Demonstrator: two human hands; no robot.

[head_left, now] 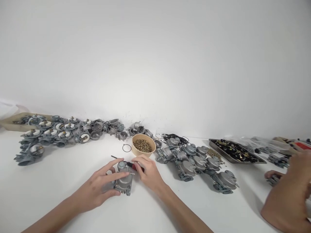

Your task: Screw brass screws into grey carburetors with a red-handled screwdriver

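Note:
A grey metal carburetor (125, 182) stands on the white table in front of me. My left hand (98, 186) grips it from the left, with the thumb low on its side and the fingers reaching over its top. In my right hand (149, 171) is a screwdriver (133, 166) with a red and black handle, its shaft pointing left past the carburetor's top. Just behind lies a thin black rubber ring (126, 148). A round tan tub (133, 147) full of small brass screws stands beyond my right hand.
To the left are several carburetor bodies with white floats (51, 132) and loose metal bowls (97, 126). Assembled carburetors (188, 168) sit to the right, near a pile of black rings (173, 139) and a metal tray (236, 158) of small parts. A co-worker's hands (289, 194) work at far right.

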